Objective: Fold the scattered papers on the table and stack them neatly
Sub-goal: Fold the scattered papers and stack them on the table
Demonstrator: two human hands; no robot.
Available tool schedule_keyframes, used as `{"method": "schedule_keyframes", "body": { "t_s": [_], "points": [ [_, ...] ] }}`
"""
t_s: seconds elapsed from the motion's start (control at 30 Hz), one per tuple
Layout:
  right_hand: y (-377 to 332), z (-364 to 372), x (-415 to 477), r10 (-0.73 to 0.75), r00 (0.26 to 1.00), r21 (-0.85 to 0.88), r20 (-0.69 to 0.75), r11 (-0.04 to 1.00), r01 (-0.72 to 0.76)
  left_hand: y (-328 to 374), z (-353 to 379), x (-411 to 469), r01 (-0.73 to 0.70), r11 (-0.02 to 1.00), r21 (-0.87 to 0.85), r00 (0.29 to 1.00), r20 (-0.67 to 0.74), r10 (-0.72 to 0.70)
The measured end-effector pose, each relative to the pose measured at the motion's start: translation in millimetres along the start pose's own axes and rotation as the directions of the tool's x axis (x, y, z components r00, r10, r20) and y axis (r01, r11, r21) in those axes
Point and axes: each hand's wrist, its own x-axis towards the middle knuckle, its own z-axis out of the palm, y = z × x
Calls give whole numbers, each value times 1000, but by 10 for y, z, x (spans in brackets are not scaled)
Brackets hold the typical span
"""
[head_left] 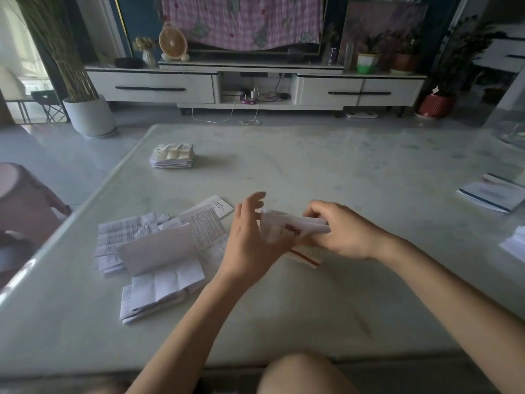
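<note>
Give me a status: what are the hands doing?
Right hand grips red-marked paper, left hand flat against it. Loose papers wait at left. Folded stack beyond. Nothing blocking.

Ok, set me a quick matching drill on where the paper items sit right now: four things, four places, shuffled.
Things
1. stack
2. loose papers
3. red-striped paper
4. booklet

Places
A. gripped by the right hand
B. far left part of the table, on its own
C. right edge of the table
D. near left, spread out beside the left hand

Pairs: 1-B, 2-D, 3-A, 4-C
</note>
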Motion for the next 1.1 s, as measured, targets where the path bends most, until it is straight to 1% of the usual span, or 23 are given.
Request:
{"method": "schedule_keyframes", "body": {
  "t_s": [0.03,0.1,0.13,0.2,0.27,0.33,0.4,0.47,0.5,0.53,0.57,0.6,0.63,0.7,0.73,0.8,0.87,0.93,1.0,1.03,1.07,1.1],
  "points": [
    [-3,5,-28,-20,999,32,-46,999,22,24,-10,0,46,998,-51,999,10,-45],
    [-5,43,-62,-61,994,34,-90,997,64,34,-7,8,87,995,-54,996,42,-85],
    [7,83,-85,-78,992,2,-100,997,79,29,7,0,77,996,-35,996,47,-75],
    [46,159,-118,-141,982,-152,-126,981,121,16,31,-17,23,1000,-3,998,52,-23],
    [89,220,-143,-174,979,-287,-109,948,136,-19,50,-46,-36,999,27,997,70,34],
    [137,224,-156,-158,985,-275,-69,952,134,-51,66,-60,-98,993,59,993,75,94],
    [146,195,-156,-172,981,-152,-90,976,157,-56,79,-67,-140,988,70,989,53,136],
    [124,131,-137,-114,986,57,-125,991,121,-9,80,-65,-128,991,32,992,0,128],
    [105,90,-125,-76,990,165,-120,982,96,28,70,-48,-87,996,-32,996,-35,86],
    [84,64,-128,-45,993,275,-106,959,73,57,59,-36,-16,991,-130,998,-65,8],
    [52,41,-131,-16,996,379,-84,924,47,89,39,-24,67,966,-248,994,-71,-87],
    [21,32,-136,11,998,474,-57,880,18,108,19,-14,152,919,-365,983,-40,-178],
    [-10,37,-134,29,999,542,-26,840,-10,121,0,-6,227,857,-462,970,23,-244],
    [-74,73,-135,45,999,580,24,813,-51,108,-1,-14,327,763,-557,943,136,-304],
    [-114,95,-131,49,998,582,48,810,-67,106,-2,-28,341,754,-561,936,128,-328],
    [-185,124,-100,75,994,607,85,787,-111,136,-23,-32,304,796,-523,938,18,-347],
    [-236,139,-28,117,989,668,88,730,-146,181,-77,0,228,858,-460,942,-117,-313],
    [-329,164,114,169,985,730,30,669,-137,260,-219,83,192,875,-443,923,-222,-315],
    [-472,216,306,254,966,804,-40,583,-120,328,-400,213,224,850,-477,881,-274,-386],
    [-603,248,480,277,960,839,-46,533,-114,338,-553,323,253,831,-495,858,-282,-429],
    [-683,268,572,301,952,863,-51,493,-110,354,-635,399,314,794,-520,837,-244,-491],
    [-785,300,722,305,951,872,-55,478,-103,361,-771,489,375,749,-546,806,-207,-554]
  ]
}}
